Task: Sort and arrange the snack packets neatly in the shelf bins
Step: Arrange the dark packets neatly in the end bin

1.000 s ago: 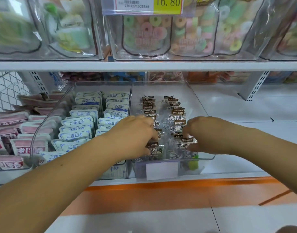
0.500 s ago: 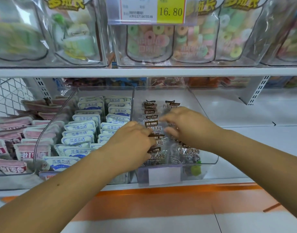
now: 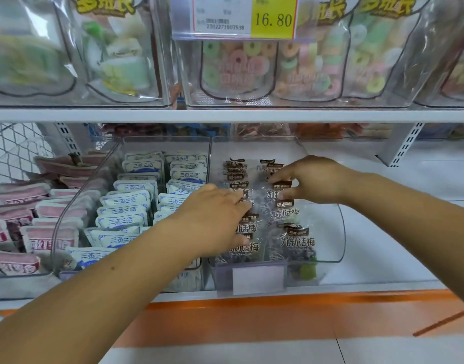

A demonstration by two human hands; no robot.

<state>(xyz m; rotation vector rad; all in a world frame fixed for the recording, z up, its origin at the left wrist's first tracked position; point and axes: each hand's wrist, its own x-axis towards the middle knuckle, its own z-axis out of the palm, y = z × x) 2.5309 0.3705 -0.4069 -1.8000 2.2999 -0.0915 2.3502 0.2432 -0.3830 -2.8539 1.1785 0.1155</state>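
A clear plastic bin [image 3: 340, 232] on the lower shelf holds two rows of transparent plum packets [image 3: 296, 241] with brown labels and white lettering. My left hand [image 3: 212, 219] lies palm down on the left row, fingers pressing the packets. My right hand [image 3: 309, 179] reaches into the back of the right row and pinches the top edge of a plum packet there. The bin next to it on the left [image 3: 68, 219] is filled with white and blue packets [image 3: 123, 206] standing in rows.
Pink packets [image 3: 23, 206] fill the far-left bin. The upper shelf [image 3: 225, 115] carries clear bins of ring candy bags [image 3: 238, 67] and a price tag [image 3: 244, 17] reading 16.80. Bare white shelf [image 3: 396, 206] lies right of the plum bin. An orange strip [image 3: 278, 319] runs below.
My right hand has moved from the front of the right row up to its back. My left hand has stayed on the left row. The camera has come closer.
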